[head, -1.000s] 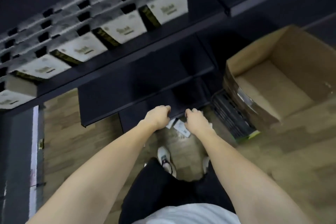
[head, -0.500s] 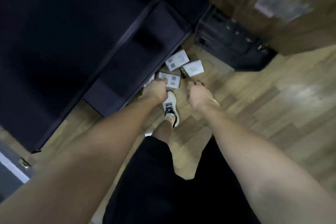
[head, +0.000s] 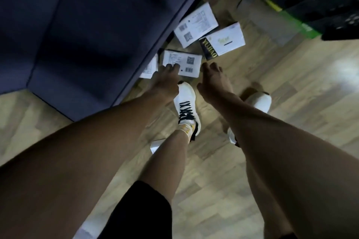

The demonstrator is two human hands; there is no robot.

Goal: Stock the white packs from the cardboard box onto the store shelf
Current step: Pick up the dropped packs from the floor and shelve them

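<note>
Several white packs lie scattered on the wooden floor beside the dark shelf base (head: 81,31). My left hand (head: 165,79) reaches down and its fingertips touch the nearest pack (head: 189,60), which lies label side up. My right hand (head: 212,77) hovers just to the right of that pack with loosely curled fingers, holding nothing. Two more packs lie farther off: one label up (head: 196,25), one showing a black and gold side (head: 225,41). Another pack (head: 150,68) pokes out from under the shelf edge. The cardboard box is out of view.
My white shoes (head: 187,106) stand right below the hands, the other shoe (head: 258,101) to the right. A dark stack with a green edge (head: 303,6) sits at the top right. Wooden floor (head: 291,83) spreads to the right.
The view has dropped from the shelf and box to the floor. Both hands have gone down toward the fallen packs; my left fingertips now touch the nearest one.
</note>
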